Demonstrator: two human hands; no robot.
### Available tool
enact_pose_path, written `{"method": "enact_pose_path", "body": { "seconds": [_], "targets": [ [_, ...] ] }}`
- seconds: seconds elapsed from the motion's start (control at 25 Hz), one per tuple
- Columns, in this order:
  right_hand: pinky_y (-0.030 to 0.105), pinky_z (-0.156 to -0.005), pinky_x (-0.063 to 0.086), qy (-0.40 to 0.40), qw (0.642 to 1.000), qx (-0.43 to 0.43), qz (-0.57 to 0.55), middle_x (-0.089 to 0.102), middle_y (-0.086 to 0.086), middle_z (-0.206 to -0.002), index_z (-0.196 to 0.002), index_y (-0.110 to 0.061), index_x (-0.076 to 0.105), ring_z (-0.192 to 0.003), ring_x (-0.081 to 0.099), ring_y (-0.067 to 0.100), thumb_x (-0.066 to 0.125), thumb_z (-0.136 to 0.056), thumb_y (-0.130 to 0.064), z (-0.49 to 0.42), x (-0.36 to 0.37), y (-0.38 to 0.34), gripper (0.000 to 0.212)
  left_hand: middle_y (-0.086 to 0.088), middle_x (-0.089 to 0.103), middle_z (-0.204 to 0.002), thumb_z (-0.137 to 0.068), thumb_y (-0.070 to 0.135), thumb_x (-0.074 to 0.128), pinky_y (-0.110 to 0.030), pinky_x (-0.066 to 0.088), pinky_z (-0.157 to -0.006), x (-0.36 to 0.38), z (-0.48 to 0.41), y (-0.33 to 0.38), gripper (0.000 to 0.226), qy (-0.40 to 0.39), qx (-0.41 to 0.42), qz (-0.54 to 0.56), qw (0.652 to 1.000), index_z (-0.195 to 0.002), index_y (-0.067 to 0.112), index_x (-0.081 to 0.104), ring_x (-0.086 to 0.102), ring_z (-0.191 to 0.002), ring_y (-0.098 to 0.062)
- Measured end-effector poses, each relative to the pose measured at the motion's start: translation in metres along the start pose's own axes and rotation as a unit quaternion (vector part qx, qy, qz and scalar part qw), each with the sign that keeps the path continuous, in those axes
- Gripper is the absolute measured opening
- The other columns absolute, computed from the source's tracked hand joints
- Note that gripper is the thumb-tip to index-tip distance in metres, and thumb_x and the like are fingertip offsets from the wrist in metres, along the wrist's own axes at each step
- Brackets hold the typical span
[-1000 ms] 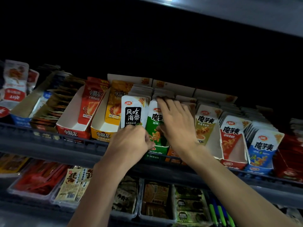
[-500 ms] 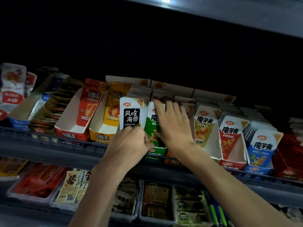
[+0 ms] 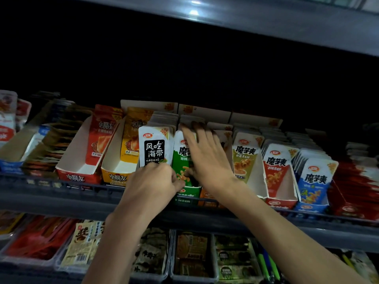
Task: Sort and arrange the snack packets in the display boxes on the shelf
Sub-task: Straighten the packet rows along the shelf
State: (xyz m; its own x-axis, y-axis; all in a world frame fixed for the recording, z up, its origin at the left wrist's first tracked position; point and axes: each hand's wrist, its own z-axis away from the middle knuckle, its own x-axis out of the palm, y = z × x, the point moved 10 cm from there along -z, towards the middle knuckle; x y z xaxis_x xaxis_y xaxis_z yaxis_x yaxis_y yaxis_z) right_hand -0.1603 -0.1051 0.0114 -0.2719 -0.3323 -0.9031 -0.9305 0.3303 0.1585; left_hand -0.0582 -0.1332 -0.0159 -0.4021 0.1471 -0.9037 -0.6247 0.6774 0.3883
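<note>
A row of open display boxes with upright snack packets stands on the middle shelf (image 3: 61, 198). My left hand (image 3: 152, 181) has its fingers curled at the bottom of the white and black packets (image 3: 154, 147), pinching their lower edge. My right hand (image 3: 205, 158) lies with fingers spread over the tops of the green packets (image 3: 181, 160) in the green box (image 3: 187, 194); its thumb sits low on their front. An orange box (image 3: 207, 198) is mostly hidden under my right wrist.
Left of my hands stand a yellow box (image 3: 117, 175) and a red box (image 3: 79, 175), each partly filled. To the right are olive (image 3: 245, 158), red (image 3: 276, 171) and blue (image 3: 313, 181) packet rows. Trays of packets fill the lower shelf (image 3: 192, 255). A shelf (image 3: 266, 21) hangs above.
My right hand's fingers have spread wider and slid a little to the right over the packet tops. My left hand stays at the base of the white and black packets.
</note>
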Motion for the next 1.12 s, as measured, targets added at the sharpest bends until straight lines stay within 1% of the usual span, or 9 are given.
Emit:
{"method": "enact_pose_path", "body": {
  "seconds": [0.08, 0.2, 0.32, 0.4, 0.52, 0.72, 0.84, 0.96, 1.12],
  "targets": [
    [0.039, -0.114, 0.027, 0.020, 0.999, 0.005, -0.041, 0.037, 0.011, -0.143, -0.153, -0.015, 0.019, -0.133, 0.034, 0.029, 0.085, -0.072, -0.033, 0.012, -0.007, 0.005, 0.106, 0.006, 0.064, -0.090, -0.090, 0.051, 0.056, -0.029, 0.038, -0.065, -0.005, 0.001, 0.007, 0.025, 0.025, 0.007, -0.004, 1.000, -0.092, 0.030, 0.069, 0.055, -0.081, -0.015],
    [0.036, -0.116, 0.023, 0.080, 0.987, 0.061, -0.125, 0.039, 0.012, -0.147, -0.151, -0.010, 0.029, -0.139, 0.033, 0.028, 0.070, -0.087, -0.038, 0.037, -0.023, 0.031, 0.081, 0.011, 0.063, -0.097, -0.091, 0.047, 0.057, -0.029, 0.038, -0.067, -0.010, 0.000, 0.019, 0.019, 0.057, 0.024, 0.017, 0.998, -0.094, 0.032, 0.068, 0.051, -0.081, -0.010],
    [0.040, -0.110, 0.035, 0.131, 0.986, 0.089, -0.051, 0.052, 0.015, -0.136, -0.142, -0.004, 0.044, -0.129, 0.048, 0.031, 0.069, -0.090, -0.025, 0.047, -0.037, 0.059, 0.061, 0.014, 0.062, -0.105, -0.090, 0.044, 0.060, -0.027, 0.040, -0.070, -0.011, -0.002, 0.027, 0.016, 0.074, 0.034, 0.035, 0.996, -0.098, 0.032, 0.068, 0.057, -0.091, -0.010],
    [0.039, -0.113, 0.032, 0.088, 0.992, 0.086, 0.016, 0.049, 0.014, -0.142, -0.146, -0.005, 0.039, -0.132, 0.045, 0.030, 0.071, -0.088, -0.021, 0.036, -0.031, 0.068, 0.068, 0.015, 0.063, -0.110, -0.091, 0.043, 0.060, -0.027, 0.043, -0.072, -0.008, -0.002, 0.033, 0.018, 0.073, 0.039, 0.041, 0.996, -0.103, 0.032, 0.067, 0.059, -0.096, -0.010],
    [0.037, -0.119, 0.018, 0.040, 0.994, 0.092, 0.036, 0.033, 0.009, -0.155, -0.153, -0.010, 0.023, -0.144, 0.029, 0.027, 0.068, -0.090, -0.021, 0.018, -0.018, 0.074, 0.079, 0.015, 0.062, -0.109, -0.091, 0.041, 0.060, -0.027, 0.045, -0.074, -0.005, -0.003, 0.040, 0.017, 0.072, 0.048, 0.055, 0.995, -0.103, 0.032, 0.067, 0.057, -0.095, -0.010],
    [0.040, -0.113, 0.033, 0.034, 0.994, 0.088, 0.063, 0.052, 0.009, -0.138, -0.144, -0.012, 0.041, -0.130, 0.048, 0.029, 0.072, -0.084, -0.015, 0.010, -0.005, 0.073, 0.068, 0.015, 0.063, -0.104, -0.090, 0.042, 0.061, -0.026, 0.040, -0.069, -0.001, -0.006, 0.042, 0.016, 0.066, 0.062, 0.064, 0.994, -0.101, 0.032, 0.067, 0.055, -0.089, -0.008],
    [0.042, -0.118, 0.024, 0.058, 0.989, 0.088, 0.101, 0.047, 0.012, -0.142, -0.146, -0.009, 0.037, -0.133, 0.044, 0.032, 0.077, -0.076, -0.011, 0.002, -0.008, 0.079, 0.081, 0.016, 0.063, -0.101, -0.089, 0.043, 0.061, -0.024, 0.038, -0.067, 0.001, -0.005, 0.043, 0.016, 0.062, 0.066, 0.067, 0.994, -0.099, 0.032, 0.067, 0.053, -0.084, -0.005],
    [0.041, -0.121, 0.014, 0.036, 0.989, 0.080, 0.117, 0.037, 0.014, -0.149, -0.151, -0.006, 0.029, -0.140, 0.034, 0.033, 0.071, -0.080, -0.006, -0.003, -0.002, 0.076, 0.083, 0.016, 0.063, -0.099, -0.090, 0.044, 0.061, -0.025, 0.037, -0.066, 0.002, -0.004, 0.043, 0.017, 0.054, 0.067, 0.071, 0.994, -0.101, 0.032, 0.067, 0.054, -0.085, -0.005],
    [0.042, -0.121, 0.016, 0.037, 0.987, 0.096, 0.122, 0.035, 0.014, -0.151, -0.151, -0.006, 0.029, -0.140, 0.034, 0.032, 0.073, -0.079, -0.006, -0.004, -0.001, 0.077, 0.084, 0.015, 0.064, -0.100, -0.090, 0.044, 0.060, -0.025, 0.038, -0.065, 0.005, -0.005, 0.045, 0.017, 0.042, 0.070, 0.067, 0.994, -0.101, 0.033, 0.066, 0.055, -0.086, -0.007]
  ]
}}
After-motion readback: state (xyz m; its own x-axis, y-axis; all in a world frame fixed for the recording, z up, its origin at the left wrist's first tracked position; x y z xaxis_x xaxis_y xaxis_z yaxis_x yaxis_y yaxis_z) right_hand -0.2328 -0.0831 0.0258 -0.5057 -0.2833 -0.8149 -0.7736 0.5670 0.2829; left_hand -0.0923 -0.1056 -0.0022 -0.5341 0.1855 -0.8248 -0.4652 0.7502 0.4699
